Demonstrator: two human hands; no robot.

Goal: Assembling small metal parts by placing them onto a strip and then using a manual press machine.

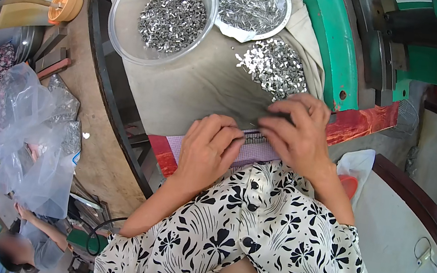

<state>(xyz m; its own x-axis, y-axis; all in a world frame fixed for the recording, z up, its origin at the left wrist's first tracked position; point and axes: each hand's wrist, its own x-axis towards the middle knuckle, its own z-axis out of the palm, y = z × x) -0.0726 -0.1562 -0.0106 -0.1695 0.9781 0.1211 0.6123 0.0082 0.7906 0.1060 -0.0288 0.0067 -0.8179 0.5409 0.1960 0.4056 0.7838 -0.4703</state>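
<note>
Near the table's front edge, my left hand (208, 145) is closed, its thumb and bent fingertips pressed together at the left end of a narrow row of small metal pieces (255, 138). What those fingers hold is hidden. The row lies over a purple checked cloth (247, 155). My right hand (299, 133) is just above the row's right side, fingers curled in toward the thumb and slightly blurred; anything between them is too small to name. Just beyond it lies a loose heap of small shiny metal pieces (276, 69) on grey-brown cloth (196, 93).
A clear plastic bowl (117, 36) of small metal pieces and a lined bowl (281, 24) of thin metal pins stand at the back. A green machine (333, 52) borders the right. On the left are a wooden bench (104, 142), plastic bags (43, 178) and another person (38, 245).
</note>
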